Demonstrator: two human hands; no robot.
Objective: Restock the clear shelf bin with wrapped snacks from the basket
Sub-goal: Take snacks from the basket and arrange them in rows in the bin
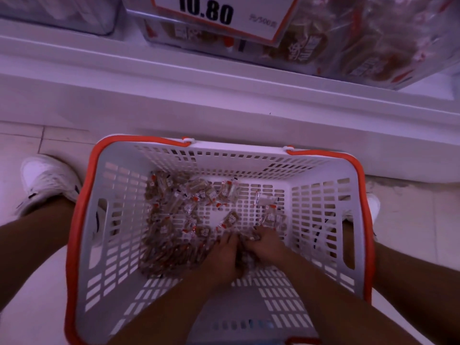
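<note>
A white slotted basket with an orange rim stands on the floor between my legs. Several small wrapped snacks, brown with red and white wrappers, lie over its bottom, mostly at the left. Both hands are down inside it, side by side. My left hand and my right hand are cupped together around a heap of wrapped snacks, fingers curled under them. The clear shelf bin sits on the shelf above at the top right, holding the same kind of snacks.
A white price sign reading 10.80 hangs in front of the shelf. Another clear bin is at the top left. The white shelf edge overhangs the basket's far side. White shoes flank the basket.
</note>
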